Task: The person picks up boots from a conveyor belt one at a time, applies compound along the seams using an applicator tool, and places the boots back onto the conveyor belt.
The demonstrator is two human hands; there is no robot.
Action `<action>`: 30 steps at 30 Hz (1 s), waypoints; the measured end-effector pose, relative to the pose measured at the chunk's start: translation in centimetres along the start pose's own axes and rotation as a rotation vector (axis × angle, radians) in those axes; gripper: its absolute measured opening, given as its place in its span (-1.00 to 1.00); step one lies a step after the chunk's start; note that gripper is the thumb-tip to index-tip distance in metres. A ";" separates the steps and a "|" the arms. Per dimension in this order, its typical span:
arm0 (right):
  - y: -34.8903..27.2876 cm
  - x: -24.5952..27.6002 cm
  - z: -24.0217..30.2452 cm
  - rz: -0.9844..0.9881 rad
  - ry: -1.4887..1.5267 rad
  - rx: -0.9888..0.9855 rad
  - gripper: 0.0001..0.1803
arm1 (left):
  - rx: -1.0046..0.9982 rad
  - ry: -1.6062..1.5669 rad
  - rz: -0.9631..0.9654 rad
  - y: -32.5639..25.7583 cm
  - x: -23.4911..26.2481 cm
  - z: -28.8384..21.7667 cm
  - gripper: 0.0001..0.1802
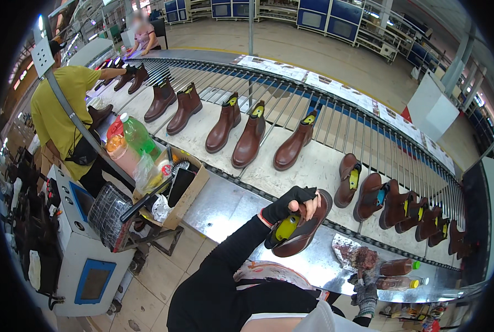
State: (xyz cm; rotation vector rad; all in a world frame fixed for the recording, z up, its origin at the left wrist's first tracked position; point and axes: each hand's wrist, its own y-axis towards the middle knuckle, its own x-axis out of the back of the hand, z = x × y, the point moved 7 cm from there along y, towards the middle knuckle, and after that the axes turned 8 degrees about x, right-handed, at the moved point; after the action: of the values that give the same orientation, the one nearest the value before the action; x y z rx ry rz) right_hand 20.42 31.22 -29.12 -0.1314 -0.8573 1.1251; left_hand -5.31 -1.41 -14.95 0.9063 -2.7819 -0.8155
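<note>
My left hand [292,206], in a black fingerless glove, is closed on a brown ankle boot [305,235]. The boot is tilted over the metal bench edge, and a yellow-green card [287,227] shows at its opening. Lower right, my right hand [364,299] wears a grey glove and its fingers are wrapped round the short handle of a brown-stained applicator [364,259]. The applicator's head rests by a white, brown-smeared cloth [344,248]. Beside them lie a bottle of brown liquid with a green cap [396,268] and another with a yellow cap [395,283].
Several brown boots [250,141] stand along a conveyor [324,182] beyond the metal bench [225,207]. A cardboard box [194,191] holds brushes and bags, with a green bottle [139,135] behind it. At the left, a person in yellow [64,105] reaches toward boots; another person [145,37] sits farther off.
</note>
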 end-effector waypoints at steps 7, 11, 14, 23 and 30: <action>0.3 -1.0 -0.2 0.058 0.039 -0.025 -0.51 | -0.011 -0.024 0.016 -0.9 0.6 0.1 -0.11; 1.0 -3.2 -4.0 -0.086 0.276 0.112 -0.40 | -0.029 -0.018 0.004 -1.1 0.8 -0.1 -0.12; -0.5 -4.6 -3.2 -0.146 0.350 0.084 -0.34 | -0.036 0.002 -0.032 -1.0 0.9 -0.5 -0.12; -1.0 -6.8 -2.6 -0.191 0.598 0.047 -0.33 | -0.096 0.013 -0.044 -1.2 1.4 -0.4 -0.12; -0.5 -8.1 -2.8 -0.245 0.792 0.028 -0.32 | -0.127 0.003 -0.010 -1.9 2.1 -0.1 -0.12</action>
State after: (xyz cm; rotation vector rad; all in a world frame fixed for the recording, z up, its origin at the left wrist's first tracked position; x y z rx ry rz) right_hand 21.34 25.14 -35.11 -0.4060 -0.1419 0.7523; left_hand -6.02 -3.99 -15.96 0.8995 -2.6890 -0.9784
